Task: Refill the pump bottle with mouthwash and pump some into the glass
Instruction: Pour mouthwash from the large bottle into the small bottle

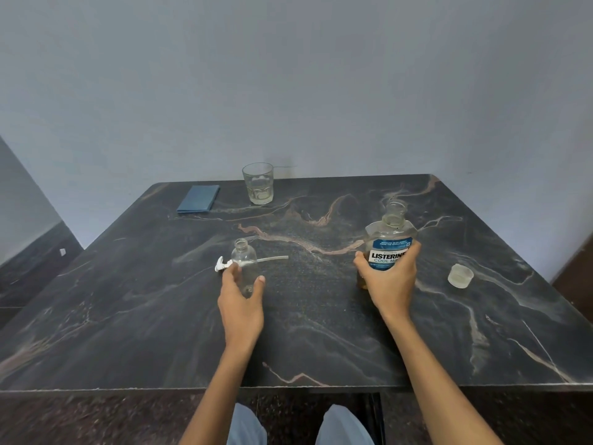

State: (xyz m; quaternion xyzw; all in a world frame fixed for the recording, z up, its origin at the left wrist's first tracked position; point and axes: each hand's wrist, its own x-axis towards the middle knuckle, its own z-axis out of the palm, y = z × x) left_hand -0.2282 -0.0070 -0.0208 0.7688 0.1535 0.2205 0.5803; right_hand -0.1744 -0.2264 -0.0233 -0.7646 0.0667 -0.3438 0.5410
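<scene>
Bottle at frame centre stands uncapped, steadied by the half-open left hand, apparently touching; pump lies behind. Right hand wraps the opened mouthwash, ready to pour. Glass waits above.

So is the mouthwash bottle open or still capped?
Open. The mouthwash bottle shows a bare neck, and its cap sits on the table to its right.

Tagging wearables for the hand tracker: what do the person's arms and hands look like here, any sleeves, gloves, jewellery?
Both the left hand and right hand are bare: no gloves, and no rings, watch or bands visible. The forearms are uncovered right down to the bottom edge of the view, so no sleeve shows. No markings or tattoos can be made out. The only clothing in view is light blue-grey trousers at the knees.
</scene>
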